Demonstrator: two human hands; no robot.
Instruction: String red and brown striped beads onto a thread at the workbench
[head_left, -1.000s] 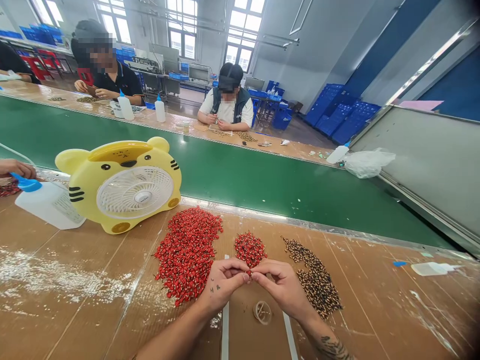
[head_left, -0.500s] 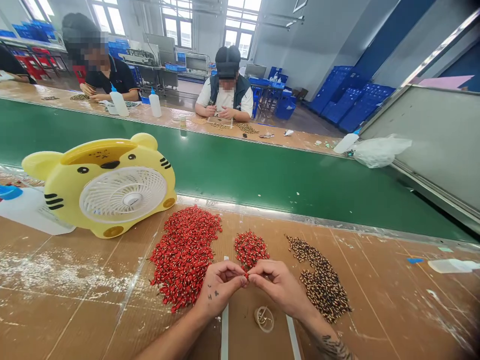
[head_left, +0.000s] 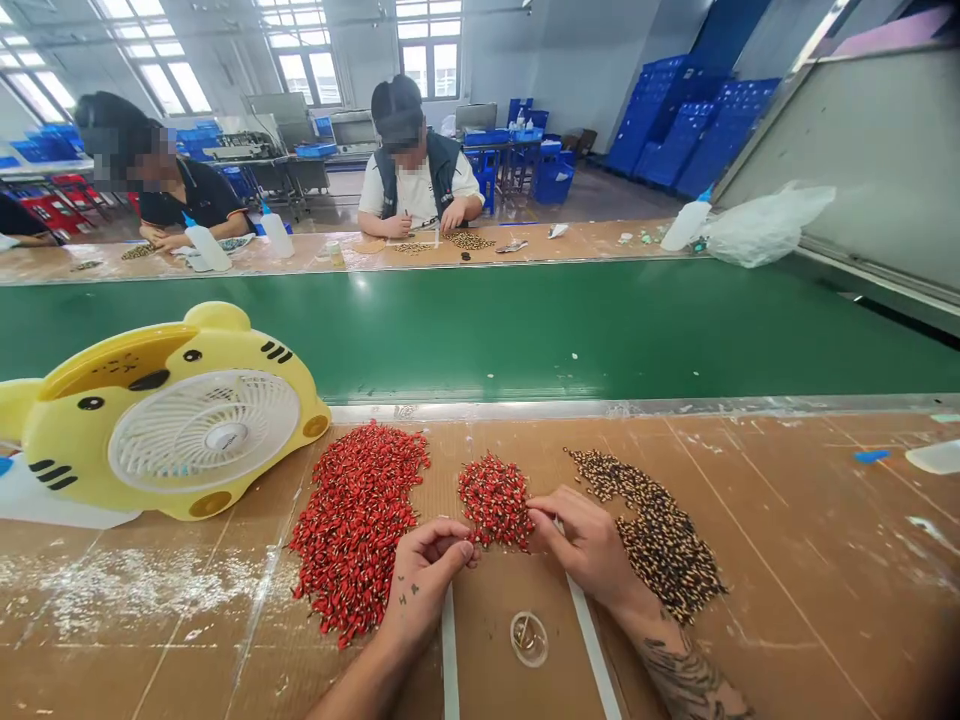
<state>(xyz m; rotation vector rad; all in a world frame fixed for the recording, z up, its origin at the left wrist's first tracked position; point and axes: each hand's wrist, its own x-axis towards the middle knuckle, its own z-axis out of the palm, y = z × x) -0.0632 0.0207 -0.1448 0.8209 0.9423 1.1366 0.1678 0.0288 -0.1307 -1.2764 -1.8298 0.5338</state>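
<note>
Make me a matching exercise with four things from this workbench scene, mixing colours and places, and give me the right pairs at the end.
Things:
1. Fan
2. Small pile
3. Cup
4. Belt

Colours and places:
A. Between the white strips
B. Green
C. Yellow
D. Red

Right pairs: 1-C, 2-D, 3-A, 4-B.

Head-worn camera faces forward and down; left hand (head_left: pixel 426 577), right hand (head_left: pixel 589 545) close below.
</note>
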